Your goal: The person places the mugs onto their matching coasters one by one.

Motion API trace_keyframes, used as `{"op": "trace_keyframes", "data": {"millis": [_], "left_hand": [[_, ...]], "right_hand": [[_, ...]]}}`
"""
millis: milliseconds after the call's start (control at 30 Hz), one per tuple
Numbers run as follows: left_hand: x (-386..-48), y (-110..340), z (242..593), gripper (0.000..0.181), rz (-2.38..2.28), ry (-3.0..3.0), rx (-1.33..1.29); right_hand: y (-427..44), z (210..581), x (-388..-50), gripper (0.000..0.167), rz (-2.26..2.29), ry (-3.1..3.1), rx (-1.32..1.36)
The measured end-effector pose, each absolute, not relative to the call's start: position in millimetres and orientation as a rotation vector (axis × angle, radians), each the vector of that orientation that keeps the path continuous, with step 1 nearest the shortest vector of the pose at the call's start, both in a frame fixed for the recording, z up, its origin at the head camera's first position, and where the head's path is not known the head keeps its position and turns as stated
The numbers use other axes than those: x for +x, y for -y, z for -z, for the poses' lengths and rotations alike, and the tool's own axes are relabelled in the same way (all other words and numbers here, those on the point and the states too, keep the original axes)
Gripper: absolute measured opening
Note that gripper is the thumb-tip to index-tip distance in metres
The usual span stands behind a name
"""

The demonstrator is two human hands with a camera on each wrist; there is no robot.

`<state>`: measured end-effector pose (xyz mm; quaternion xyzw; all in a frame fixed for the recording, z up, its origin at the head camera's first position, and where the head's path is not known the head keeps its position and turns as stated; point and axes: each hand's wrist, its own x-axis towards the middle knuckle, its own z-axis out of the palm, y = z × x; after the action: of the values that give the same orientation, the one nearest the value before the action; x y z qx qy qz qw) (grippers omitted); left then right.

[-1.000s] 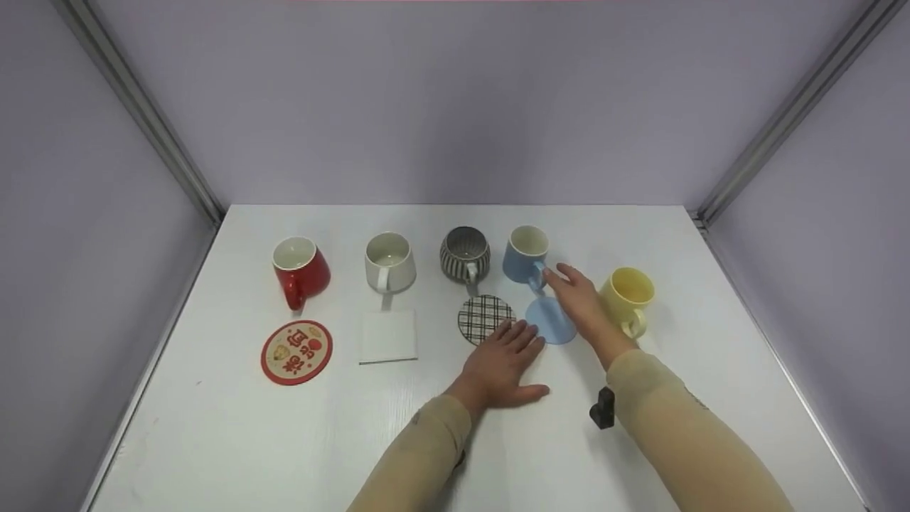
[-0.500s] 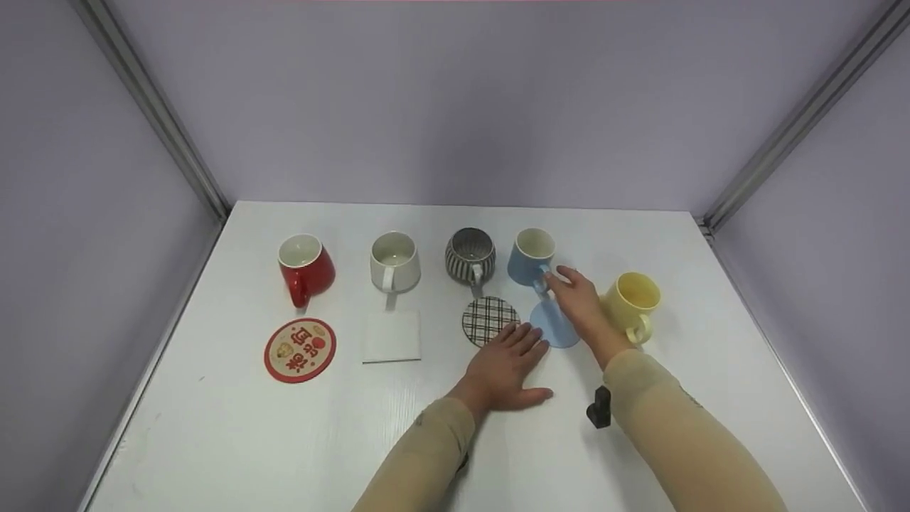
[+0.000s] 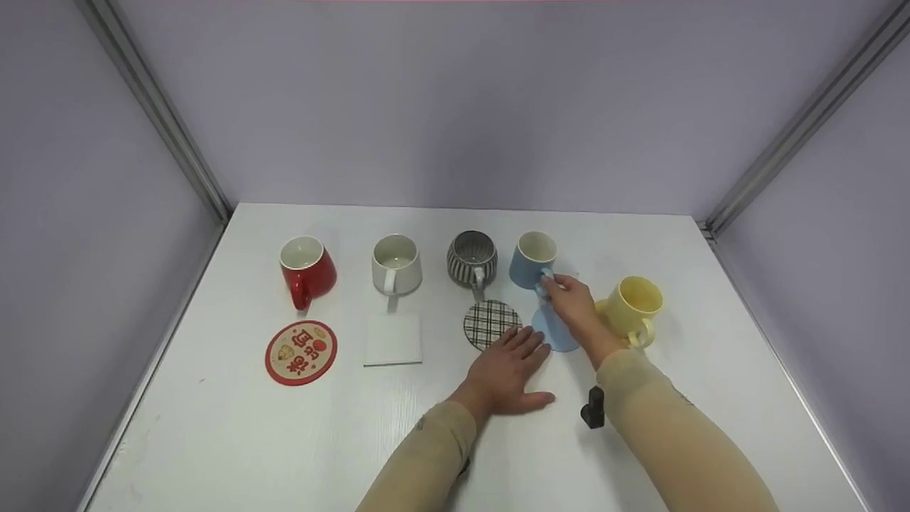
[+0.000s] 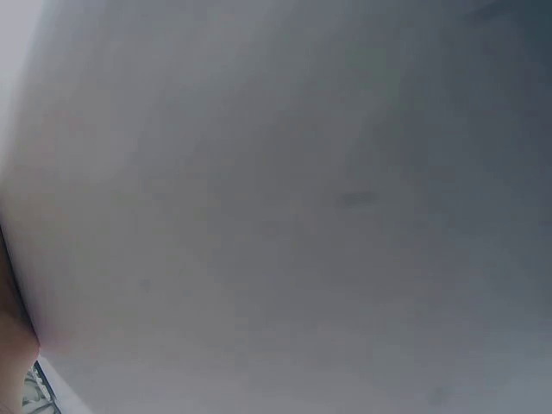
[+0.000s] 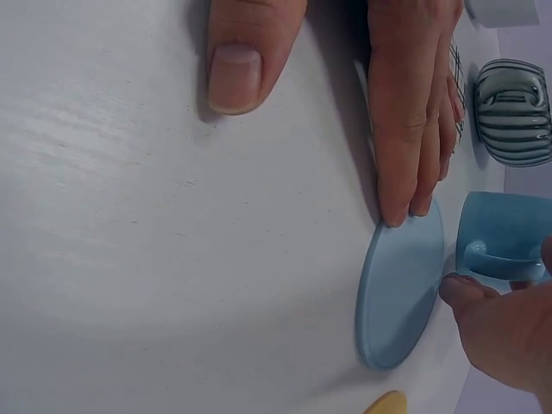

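Note:
My left hand lies flat on the white table, fingers straight and thumb spread. Its fingertips touch the blue round coaster and reach the lower edge of the plaid round coaster. My right hand is at the blue mug, thumb and fingers closed about the handle. That mug stands upright just behind the blue coaster. The grey striped mug stands left of it, behind the plaid coaster. In the left wrist view the hand shows only at the left edge.
Farther left stand a white mug behind a white square coaster, and a red mug behind a red-rimmed round coaster. A yellow mug stands right of my right hand, a yellow edge beside it. Walls enclose the table.
My right hand's fingers have drawn in from loosely spread to closed about the blue mug's handle. The left hand stays flat. The whole view shifts slightly.

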<state>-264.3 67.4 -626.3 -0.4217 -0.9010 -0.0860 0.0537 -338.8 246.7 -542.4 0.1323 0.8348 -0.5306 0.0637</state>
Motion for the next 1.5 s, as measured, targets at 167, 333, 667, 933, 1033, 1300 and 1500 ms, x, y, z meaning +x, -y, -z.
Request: {"op": "trace_keyframes", "data": {"millis": [167,333,667,933,1033,1300,1500], "left_hand": [[-262.0,-70.6,625.9,0.091,0.245,2.750,-1.278],[-261.1,-73.7,626.2,0.091,0.244,2.739,-1.284],[-261.6,-70.8,624.0,0.090,0.264,2.737,-1.276],[-263.8,-70.1,621.0,0.091,0.257,2.740,-1.283],[-264.4,-69.9,620.2,0.091,0.251,2.744,-1.285],[-264.9,-68.0,621.8,0.091,0.241,2.752,-1.287],[-264.4,-66.9,624.7,0.091,0.233,2.759,-1.292]], "right_hand": [[-247.9,543.0,-340.1,0.055,1.534,-2.558,0.398],[-251.8,542.2,-340.5,0.049,1.491,-2.596,0.399],[-251.4,539.7,-342.4,0.048,1.489,-2.605,0.337],[-252.4,535.6,-344.6,0.047,1.523,-2.545,0.353],[-252.3,533.4,-344.9,0.047,1.518,-2.523,0.354],[-249.8,533.0,-345.0,0.048,1.502,-2.500,0.350],[-248.6,535.1,-344.5,0.046,1.493,-2.509,0.357]]}}
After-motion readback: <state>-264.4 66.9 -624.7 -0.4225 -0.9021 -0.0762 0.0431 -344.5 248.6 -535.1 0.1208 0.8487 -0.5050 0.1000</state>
